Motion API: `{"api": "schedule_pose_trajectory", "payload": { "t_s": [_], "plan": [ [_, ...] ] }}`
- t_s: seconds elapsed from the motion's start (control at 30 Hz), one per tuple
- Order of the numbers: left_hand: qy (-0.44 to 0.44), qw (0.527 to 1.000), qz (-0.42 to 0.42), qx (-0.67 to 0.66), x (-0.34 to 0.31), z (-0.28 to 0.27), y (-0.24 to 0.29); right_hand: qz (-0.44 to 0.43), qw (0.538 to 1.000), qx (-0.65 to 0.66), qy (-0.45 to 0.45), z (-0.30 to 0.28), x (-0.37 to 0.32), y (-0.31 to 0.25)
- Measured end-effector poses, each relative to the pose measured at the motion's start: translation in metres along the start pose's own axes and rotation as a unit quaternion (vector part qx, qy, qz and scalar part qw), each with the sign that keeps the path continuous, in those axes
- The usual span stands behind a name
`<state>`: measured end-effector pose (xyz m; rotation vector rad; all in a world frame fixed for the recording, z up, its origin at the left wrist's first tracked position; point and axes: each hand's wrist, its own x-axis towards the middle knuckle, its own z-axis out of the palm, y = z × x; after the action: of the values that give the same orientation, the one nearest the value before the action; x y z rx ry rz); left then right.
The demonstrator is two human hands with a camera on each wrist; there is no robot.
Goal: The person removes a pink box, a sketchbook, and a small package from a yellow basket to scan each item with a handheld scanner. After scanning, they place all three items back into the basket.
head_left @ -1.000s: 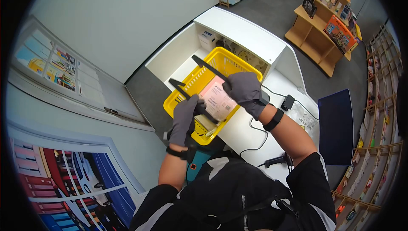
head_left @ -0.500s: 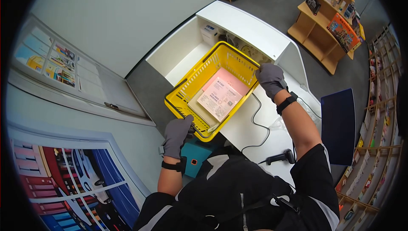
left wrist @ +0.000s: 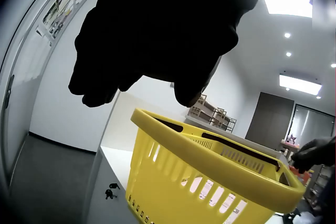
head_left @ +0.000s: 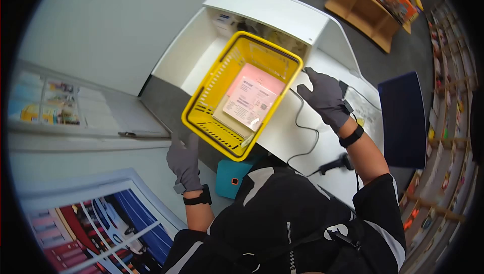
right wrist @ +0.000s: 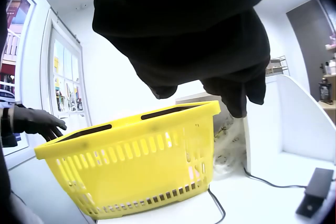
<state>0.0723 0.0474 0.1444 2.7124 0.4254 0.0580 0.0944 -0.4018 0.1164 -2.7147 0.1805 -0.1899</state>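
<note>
A yellow shopping basket (head_left: 267, 46) stands on the white counter, its dark handles folded down along the rim. Inside lie a pale pink printed packet (head_left: 249, 102), a pink item (head_left: 262, 75) beneath it and a cream spiral notebook (head_left: 227, 124). My gloved left hand (head_left: 184, 164) is apart from the basket's near left corner, fingers extended and holding nothing. Just off the right side is my gloved right hand (head_left: 326, 98), fingers spread and free of the rim. Both wrist views show the basket (right wrist: 126, 176) below a dark, silhouetted hand.
A black cable (head_left: 316, 143) crosses the counter (head_left: 282, 145) right of the basket, near a handheld scanner (head_left: 335, 165). Farther right stands a dark monitor (head_left: 403, 117). A raised white ledge (head_left: 267, 6) runs behind. Below the near edge is a teal case (head_left: 229, 180).
Both hands lowered the basket's handles onto its rim, then let go. The left hand has drawn away to the left, the right hand slightly to the right. The head view has shifted.
</note>
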Motion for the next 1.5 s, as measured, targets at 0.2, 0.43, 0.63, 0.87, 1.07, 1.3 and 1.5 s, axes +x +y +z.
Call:
{"api": "schedule_pose_trajectory", "payload": {
  "t_s": [0.2, 0.43, 0.63, 0.87, 1.07, 1.3, 1.5],
  "plan": [
    [-0.029, 0.945, 0.011, -0.324, 0.061, 0.113, -0.039, 0.038, 0.991, 0.067, 0.108, 0.004, -0.144, 0.06],
    [-0.174, 0.836, -0.133, -0.503, 0.124, 0.14, -0.068, 0.374, 0.92, -0.017, 0.118, 0.055, -0.353, 0.068],
    [-0.16, 0.886, -0.14, -0.413, 0.15, 0.116, -0.077, 0.53, 0.838, -0.082, 0.1, 0.157, -0.446, 0.071],
    [-0.129, 0.904, -0.133, -0.386, 0.156, 0.102, -0.08, 0.547, 0.823, -0.12, 0.095, 0.227, -0.422, 0.094],
    [-0.089, 0.929, -0.126, -0.337, 0.205, 0.111, -0.109, 0.531, 0.811, -0.19, 0.153, 0.247, -0.429, 0.1],
    [-0.012, 0.998, -0.034, -0.049, 0.222, 0.106, -0.108, 0.517, 0.811, -0.23, 0.149, 0.245, -0.427, 0.103],
    [0.139, 0.852, 0.43, 0.263, 0.136, 0.068, 0.032, 0.514, 0.805, -0.238, 0.177, 0.251, -0.43, 0.105]
  ]
}}
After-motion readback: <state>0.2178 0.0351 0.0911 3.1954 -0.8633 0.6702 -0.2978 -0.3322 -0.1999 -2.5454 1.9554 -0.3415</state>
